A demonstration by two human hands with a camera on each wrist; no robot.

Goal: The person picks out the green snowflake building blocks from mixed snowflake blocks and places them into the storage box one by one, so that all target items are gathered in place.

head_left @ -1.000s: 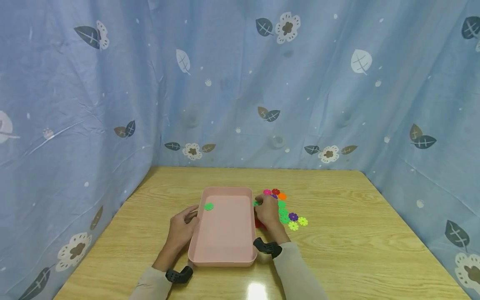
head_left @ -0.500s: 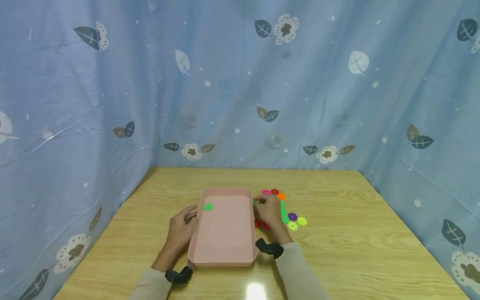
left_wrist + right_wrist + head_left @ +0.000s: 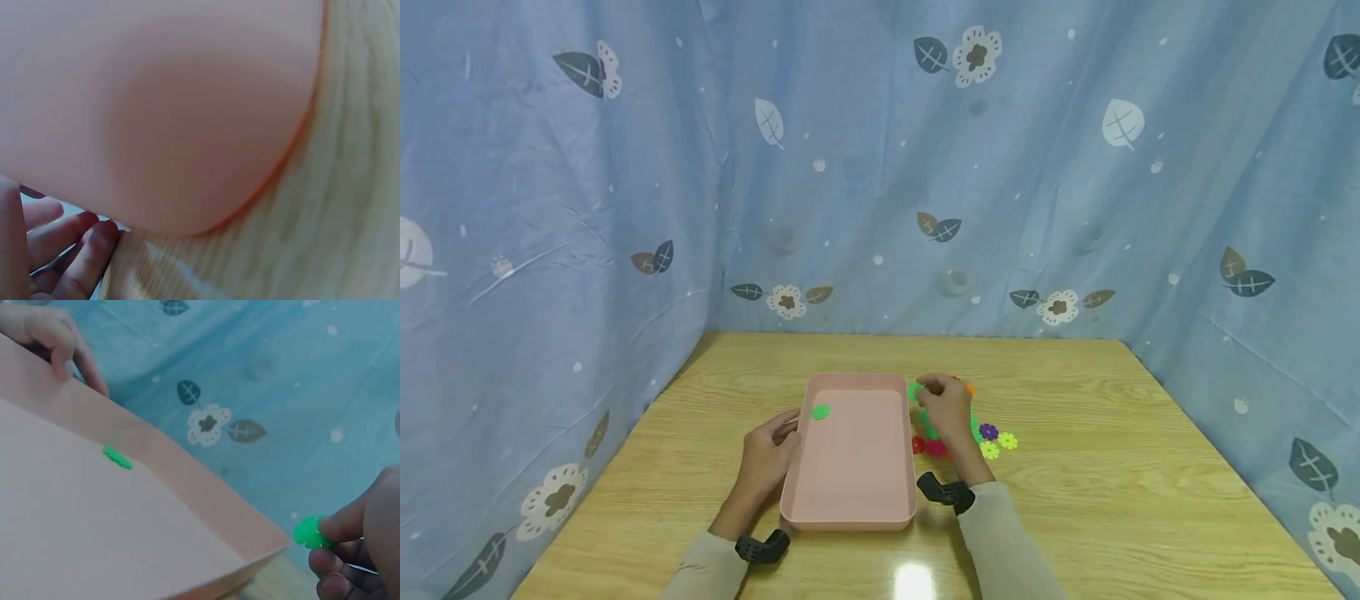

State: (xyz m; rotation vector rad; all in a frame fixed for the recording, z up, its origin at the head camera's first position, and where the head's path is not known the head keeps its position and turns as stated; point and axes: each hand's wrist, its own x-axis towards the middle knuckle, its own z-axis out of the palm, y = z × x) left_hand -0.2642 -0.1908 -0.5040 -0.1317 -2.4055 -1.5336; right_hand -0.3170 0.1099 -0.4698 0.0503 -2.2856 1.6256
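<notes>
A pink rectangular tray [image 3: 850,475] lies on the table with one green flower-shaped plastic disc [image 3: 821,412] in its upper left part. My left hand [image 3: 765,454] rests at the tray's left side, its fingertips touching the wall near the rim; in the left wrist view its loosely bent fingers [image 3: 84,250] lie outside that wall. Just beyond the tray's right rim, my right hand [image 3: 950,412] pinches a green flower-shaped disc [image 3: 306,532] between thumb and finger. Beneath that hand lies a scatter of similar discs, partly hidden by it.
Right of the tray, red [image 3: 918,445], pink [image 3: 936,448], purple [image 3: 988,432] and yellow discs [image 3: 1008,440] lie on the wooden table [image 3: 1112,467]. Blue patterned curtains [image 3: 865,167] enclose the table at the back and both sides.
My right hand has risen slightly and moved a little to the right, away from the tray rim, uncovering more discs; a green disc now shows at its fingertips. My left hand stays at the tray.
</notes>
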